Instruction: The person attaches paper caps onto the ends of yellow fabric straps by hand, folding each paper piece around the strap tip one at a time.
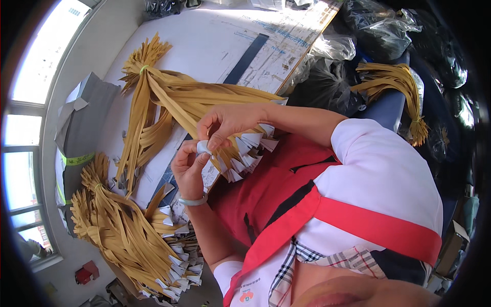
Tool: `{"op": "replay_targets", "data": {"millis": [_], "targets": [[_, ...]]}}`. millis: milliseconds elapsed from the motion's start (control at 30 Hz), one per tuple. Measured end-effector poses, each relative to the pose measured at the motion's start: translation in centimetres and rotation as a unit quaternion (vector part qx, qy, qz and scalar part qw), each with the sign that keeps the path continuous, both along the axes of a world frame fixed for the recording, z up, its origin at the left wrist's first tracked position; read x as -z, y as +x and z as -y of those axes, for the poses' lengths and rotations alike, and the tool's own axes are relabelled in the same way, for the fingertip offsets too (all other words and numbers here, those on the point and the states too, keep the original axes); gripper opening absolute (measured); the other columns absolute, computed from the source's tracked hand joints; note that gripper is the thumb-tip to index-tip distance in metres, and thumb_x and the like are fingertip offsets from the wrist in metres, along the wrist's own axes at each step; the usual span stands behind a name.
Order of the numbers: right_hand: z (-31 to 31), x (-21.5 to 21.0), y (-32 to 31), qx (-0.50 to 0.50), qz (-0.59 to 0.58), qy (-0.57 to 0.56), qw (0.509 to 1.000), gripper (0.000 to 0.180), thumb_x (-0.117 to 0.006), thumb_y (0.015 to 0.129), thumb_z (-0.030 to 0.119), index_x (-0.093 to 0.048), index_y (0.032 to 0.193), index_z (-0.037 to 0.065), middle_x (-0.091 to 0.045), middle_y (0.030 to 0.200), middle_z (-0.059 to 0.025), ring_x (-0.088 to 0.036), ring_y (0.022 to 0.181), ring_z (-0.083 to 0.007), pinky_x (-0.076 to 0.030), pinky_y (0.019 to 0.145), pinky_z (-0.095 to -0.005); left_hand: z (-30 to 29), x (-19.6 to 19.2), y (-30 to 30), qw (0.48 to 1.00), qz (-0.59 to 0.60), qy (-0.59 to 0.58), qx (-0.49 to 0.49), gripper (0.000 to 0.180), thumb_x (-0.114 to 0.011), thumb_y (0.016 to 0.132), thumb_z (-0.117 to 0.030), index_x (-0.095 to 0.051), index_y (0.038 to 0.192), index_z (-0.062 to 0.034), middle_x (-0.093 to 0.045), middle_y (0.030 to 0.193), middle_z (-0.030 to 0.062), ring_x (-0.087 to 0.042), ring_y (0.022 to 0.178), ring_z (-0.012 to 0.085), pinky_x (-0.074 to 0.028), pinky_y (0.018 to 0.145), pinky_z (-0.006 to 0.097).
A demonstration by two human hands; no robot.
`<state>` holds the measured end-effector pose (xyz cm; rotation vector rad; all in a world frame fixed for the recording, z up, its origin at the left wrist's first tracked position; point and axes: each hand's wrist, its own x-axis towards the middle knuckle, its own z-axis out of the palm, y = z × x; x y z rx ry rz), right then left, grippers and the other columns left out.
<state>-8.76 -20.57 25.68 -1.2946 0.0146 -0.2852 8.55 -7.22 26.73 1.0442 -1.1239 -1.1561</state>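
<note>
My left hand [188,169], with a pale bangle at its wrist, is closed on a small white tab [203,147]. From the other side my right hand [225,125] pinches the same tab between thumb and fingers. Under and beside my hands lies a bundle of mustard-yellow fabric strips [179,94], tied near its far end with a light green band [143,69]. The near strip ends carry white tabs [250,140] and fan out against my red apron [276,174]. Which strip the held tab belongs to is hidden by my fingers.
More tied yellow strips [120,215] with white ends hang at the lower left. A dark flat bar [248,56] lies on the worn white tabletop [199,46]. Grey stacked sheets [84,125] stand by the window. Plastic bags [378,30] and another strip bundle [399,82] are at the right.
</note>
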Motion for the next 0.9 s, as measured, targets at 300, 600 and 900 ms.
{"op": "replay_targets", "data": {"millis": [300, 600, 900], "targets": [[-1.6, -2.8, 0.6, 0.124, -0.117, -0.1, 0.98, 0.015, -0.071, 0.087, 0.014, -0.06, 0.084, 0.005, -0.063, 0.072, -0.0025, -0.055, 0.057, -0.0087, -0.044, 0.052, -0.0231, 0.3, 1.7, -1.7, 0.987, 0.005, -0.061, -0.146, 0.01, -0.068, 0.086, 0.006, -0.06, 0.086, 0.0003, -0.064, 0.082, 0.0013, -0.059, 0.074, 0.0064, -0.048, 0.07, 0.021], [-1.4, 3.0, 2.1, 0.283, -0.018, -0.168, 0.944, 0.008, -0.068, 0.091, 0.01, -0.065, 0.096, 0.005, -0.063, 0.083, -0.0024, -0.06, 0.073, -0.0114, -0.048, 0.066, -0.026, -1.3, 2.6, -2.3, 0.973, -0.002, -0.069, -0.222, 0.019, -0.062, 0.092, 0.004, -0.061, 0.111, 0.0042, -0.059, 0.111, 0.0127, -0.066, 0.096, 0.0183, -0.061, 0.074, 0.03], [-2.7, 1.5, 0.7, 0.184, -0.121, -0.101, 0.97, 0.018, -0.064, 0.097, 0.022, -0.064, 0.095, 0.004, -0.063, 0.084, 0.0007, -0.059, 0.073, -0.0063, -0.048, 0.068, -0.022, -2.0, 3.2, -0.2, 0.93, 0.306, -0.103, -0.177, 0.014, -0.073, 0.081, 0.002, -0.059, 0.081, 0.0005, -0.061, 0.075, 0.0079, -0.062, 0.066, 0.017, -0.047, 0.058, 0.027]]}}
